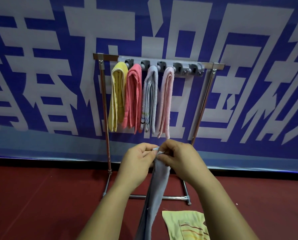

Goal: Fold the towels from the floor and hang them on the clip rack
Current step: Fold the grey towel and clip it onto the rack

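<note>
Behind the red floor (41, 196) hangs a blue banner (41, 84). On the clip rack (179, 65) hang yellow (117, 94), coral (133, 96), pale blue (150, 94) and pink (166, 101) towels. The left hand (136, 163) and right hand (181, 158) pinch the top edge of a grey-blue towel (157, 187), fingers curled, and it hangs down between the forearms. A striped yellow towel (184, 224) lies on the floor.

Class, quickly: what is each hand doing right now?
Left hand: pinches the grey towel at its top edge.
Right hand: pinches the same top edge.
</note>
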`<action>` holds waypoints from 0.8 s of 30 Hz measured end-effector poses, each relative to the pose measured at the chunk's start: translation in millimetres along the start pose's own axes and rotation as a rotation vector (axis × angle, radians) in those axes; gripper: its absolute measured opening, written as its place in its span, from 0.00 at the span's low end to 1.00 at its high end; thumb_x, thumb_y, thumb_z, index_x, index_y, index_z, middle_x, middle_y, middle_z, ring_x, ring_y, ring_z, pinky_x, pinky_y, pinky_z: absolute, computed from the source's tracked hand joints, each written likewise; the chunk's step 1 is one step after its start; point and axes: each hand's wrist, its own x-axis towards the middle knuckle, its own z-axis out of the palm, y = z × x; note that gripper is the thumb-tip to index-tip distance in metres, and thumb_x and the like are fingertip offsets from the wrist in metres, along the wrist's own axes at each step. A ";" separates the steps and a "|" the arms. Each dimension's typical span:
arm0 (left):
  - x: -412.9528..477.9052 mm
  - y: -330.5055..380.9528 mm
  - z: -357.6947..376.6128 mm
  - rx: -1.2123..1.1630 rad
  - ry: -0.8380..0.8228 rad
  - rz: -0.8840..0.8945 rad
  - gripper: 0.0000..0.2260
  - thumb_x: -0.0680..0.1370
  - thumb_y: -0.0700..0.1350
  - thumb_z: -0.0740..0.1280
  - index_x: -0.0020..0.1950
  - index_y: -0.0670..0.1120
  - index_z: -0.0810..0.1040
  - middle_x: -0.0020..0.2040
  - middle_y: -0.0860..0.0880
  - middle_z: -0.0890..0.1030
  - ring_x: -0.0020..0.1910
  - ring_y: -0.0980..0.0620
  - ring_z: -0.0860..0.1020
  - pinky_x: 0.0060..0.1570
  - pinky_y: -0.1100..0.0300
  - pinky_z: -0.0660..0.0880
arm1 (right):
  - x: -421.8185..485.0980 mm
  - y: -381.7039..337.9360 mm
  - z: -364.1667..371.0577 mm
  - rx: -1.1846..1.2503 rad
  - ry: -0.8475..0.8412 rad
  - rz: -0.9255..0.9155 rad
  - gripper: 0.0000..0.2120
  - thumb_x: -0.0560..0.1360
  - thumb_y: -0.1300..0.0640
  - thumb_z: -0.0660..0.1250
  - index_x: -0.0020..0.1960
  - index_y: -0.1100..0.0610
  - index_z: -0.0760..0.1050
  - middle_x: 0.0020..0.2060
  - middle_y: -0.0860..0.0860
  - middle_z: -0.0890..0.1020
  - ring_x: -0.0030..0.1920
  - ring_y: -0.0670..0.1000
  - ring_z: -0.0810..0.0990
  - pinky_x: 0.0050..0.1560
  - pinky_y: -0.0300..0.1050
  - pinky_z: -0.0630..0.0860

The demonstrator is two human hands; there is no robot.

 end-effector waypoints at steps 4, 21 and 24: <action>-3.4 7.2 -3.2 -0.093 -0.119 -0.003 0.10 0.86 0.36 0.65 0.61 0.43 0.85 0.53 0.43 0.89 0.56 0.45 0.88 0.59 0.51 0.84 | -3.4 -2.7 -6.3 0.037 0.022 0.004 0.10 0.76 0.49 0.76 0.50 0.48 0.76 0.38 0.46 0.83 0.41 0.42 0.80 0.38 0.34 0.74; -7.4 20.6 -21.6 -0.131 -0.160 0.033 0.15 0.78 0.25 0.70 0.57 0.42 0.84 0.52 0.43 0.89 0.53 0.49 0.87 0.52 0.59 0.83 | -26.4 34.1 -2.4 1.022 -0.179 0.255 0.13 0.75 0.65 0.75 0.59 0.66 0.83 0.56 0.65 0.87 0.59 0.64 0.86 0.67 0.61 0.79; -8.0 26.6 -25.2 -0.136 -0.127 0.039 0.14 0.77 0.25 0.70 0.58 0.41 0.84 0.52 0.43 0.89 0.53 0.48 0.87 0.51 0.59 0.83 | -25.3 27.1 -2.0 1.000 -0.055 0.244 0.05 0.77 0.66 0.72 0.51 0.63 0.86 0.50 0.62 0.88 0.51 0.59 0.88 0.56 0.52 0.84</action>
